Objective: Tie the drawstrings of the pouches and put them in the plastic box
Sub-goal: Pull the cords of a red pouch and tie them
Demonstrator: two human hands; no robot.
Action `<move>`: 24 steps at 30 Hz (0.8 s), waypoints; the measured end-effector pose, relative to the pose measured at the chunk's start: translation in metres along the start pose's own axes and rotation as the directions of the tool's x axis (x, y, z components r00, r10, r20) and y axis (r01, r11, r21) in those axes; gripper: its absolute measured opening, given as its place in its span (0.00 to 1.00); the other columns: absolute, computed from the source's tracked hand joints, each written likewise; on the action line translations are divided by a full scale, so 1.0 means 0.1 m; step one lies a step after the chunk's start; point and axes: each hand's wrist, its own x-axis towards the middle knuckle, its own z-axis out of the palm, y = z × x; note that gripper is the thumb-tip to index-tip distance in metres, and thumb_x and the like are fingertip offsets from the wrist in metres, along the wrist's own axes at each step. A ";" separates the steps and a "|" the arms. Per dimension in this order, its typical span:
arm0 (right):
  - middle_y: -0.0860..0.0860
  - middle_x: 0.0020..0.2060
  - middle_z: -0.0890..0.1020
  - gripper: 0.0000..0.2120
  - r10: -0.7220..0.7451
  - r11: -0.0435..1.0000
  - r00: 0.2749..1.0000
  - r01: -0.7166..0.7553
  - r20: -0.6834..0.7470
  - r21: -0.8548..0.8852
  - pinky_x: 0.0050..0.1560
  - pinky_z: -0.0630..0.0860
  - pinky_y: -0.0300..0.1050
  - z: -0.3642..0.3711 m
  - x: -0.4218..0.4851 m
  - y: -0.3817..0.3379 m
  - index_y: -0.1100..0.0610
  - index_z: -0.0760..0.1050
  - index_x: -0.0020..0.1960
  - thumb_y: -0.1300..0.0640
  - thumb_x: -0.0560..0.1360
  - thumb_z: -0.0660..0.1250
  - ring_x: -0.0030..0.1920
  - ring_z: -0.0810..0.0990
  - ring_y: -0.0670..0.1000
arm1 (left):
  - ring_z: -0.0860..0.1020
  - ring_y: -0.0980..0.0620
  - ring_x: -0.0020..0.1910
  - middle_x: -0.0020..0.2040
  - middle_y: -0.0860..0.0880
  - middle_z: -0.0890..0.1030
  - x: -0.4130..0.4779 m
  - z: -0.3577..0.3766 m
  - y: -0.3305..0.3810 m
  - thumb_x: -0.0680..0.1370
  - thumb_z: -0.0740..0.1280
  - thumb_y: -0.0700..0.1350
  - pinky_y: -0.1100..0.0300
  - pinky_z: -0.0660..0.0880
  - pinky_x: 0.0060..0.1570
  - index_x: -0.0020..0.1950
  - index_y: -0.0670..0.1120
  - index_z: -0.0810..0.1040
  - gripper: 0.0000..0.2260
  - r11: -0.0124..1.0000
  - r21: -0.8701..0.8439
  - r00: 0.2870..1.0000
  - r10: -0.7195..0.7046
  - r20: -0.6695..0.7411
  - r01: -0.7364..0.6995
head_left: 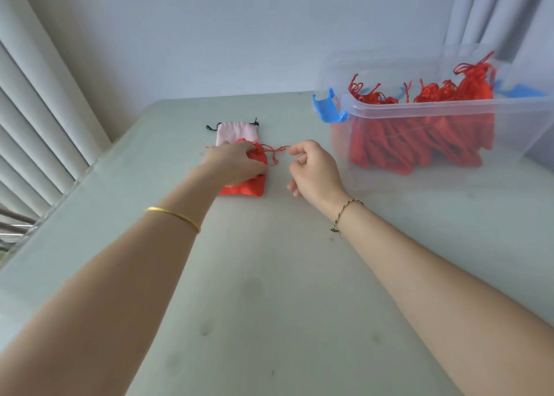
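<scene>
A red pouch [250,187] lies on the pale green table [269,275], overlapping a pink pouch [232,133] with black drawstrings behind it. My left hand [236,163] grips the gathered top of the red pouch. Its red drawstring [274,151] trails to the right. My right hand [314,169] hovers just right of the string's end, fingers curled, holding nothing that I can see. A clear plastic box [443,104] with blue latches stands at the right, holding several red pouches [419,137].
A wall runs behind the table's far edge. White vertical blinds [36,110] hang at the left beside the table's left edge. A curtain [494,8] hangs behind the box.
</scene>
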 end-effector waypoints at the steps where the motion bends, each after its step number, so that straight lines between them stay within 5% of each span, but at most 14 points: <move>1: 0.51 0.36 0.72 0.10 0.019 1.000 1.000 -0.019 0.015 0.002 0.25 0.73 0.41 -0.02 -0.03 0.01 0.58 0.69 0.52 0.67 0.74 0.55 0.26 0.75 0.50 | 0.70 0.40 0.62 0.65 0.42 0.71 -0.11 0.04 0.08 0.73 0.63 0.60 0.55 0.68 0.56 0.68 0.57 0.68 0.24 0.999 -0.038 1.000 0.008 0.005 -0.007; 5: 0.57 0.42 0.78 0.06 0.035 0.999 0.998 -0.035 0.043 -0.012 0.41 0.79 0.53 -0.17 -0.34 0.04 0.57 0.71 0.52 0.62 0.75 0.61 0.40 0.80 0.59 | 0.66 0.42 0.68 0.71 0.42 0.66 -0.58 0.11 0.36 0.78 0.58 0.57 0.54 0.64 0.64 0.73 0.53 0.63 0.24 0.933 -0.359 1.000 0.020 -0.002 -0.019; 7: 0.58 0.43 0.78 0.05 0.048 0.999 0.998 -0.049 0.050 0.020 0.32 0.78 0.44 -0.28 -0.46 0.04 0.55 0.70 0.50 0.62 0.75 0.61 0.34 0.80 0.54 | 0.66 0.42 0.68 0.70 0.41 0.67 -0.67 0.08 0.38 0.81 0.56 0.49 0.54 0.64 0.62 0.72 0.45 0.63 0.20 0.909 -0.417 0.993 -0.037 -0.109 -0.012; 9: 0.58 0.43 0.77 0.07 0.057 0.998 0.997 -0.058 0.060 0.027 0.22 0.70 0.34 -0.39 -0.56 0.02 0.56 0.69 0.51 0.65 0.75 0.58 0.23 0.76 0.43 | 0.70 0.39 0.63 0.64 0.38 0.72 -0.72 0.07 0.33 0.80 0.56 0.44 0.52 0.68 0.54 0.65 0.40 0.68 0.16 0.940 -0.339 0.972 -0.113 -0.207 0.037; 12: 0.57 0.42 0.77 0.10 0.055 0.996 0.996 -0.060 0.076 0.061 0.20 0.68 0.33 -0.49 -0.68 0.03 0.58 0.69 0.54 0.67 0.74 0.56 0.18 0.72 0.41 | 0.70 0.38 0.61 0.60 0.39 0.74 -0.81 0.08 0.27 0.77 0.62 0.43 0.49 0.69 0.56 0.60 0.40 0.74 0.13 0.965 -0.257 0.955 -0.129 -0.268 0.058; 18: 0.55 0.40 0.75 0.10 0.053 0.991 0.996 -0.061 0.071 0.120 0.24 0.74 0.36 -0.54 -0.80 0.07 0.58 0.69 0.54 0.67 0.74 0.56 0.29 0.76 0.48 | 0.72 0.40 0.57 0.58 0.41 0.70 -0.97 0.12 0.26 0.75 0.67 0.39 0.50 0.71 0.55 0.55 0.44 0.78 0.09 0.949 -0.316 0.910 -0.126 -0.395 -0.005; 24: 0.52 0.40 0.73 0.11 0.047 0.988 0.998 -0.053 0.047 0.145 0.28 0.76 0.40 -0.58 -0.82 0.09 0.59 0.70 0.56 0.66 0.74 0.58 0.34 0.78 0.50 | 0.67 0.43 0.62 0.59 0.45 0.73 -1.11 0.02 0.32 0.76 0.65 0.42 0.52 0.63 0.59 0.51 0.46 0.78 0.06 0.979 -0.187 0.875 -0.018 -0.484 -0.084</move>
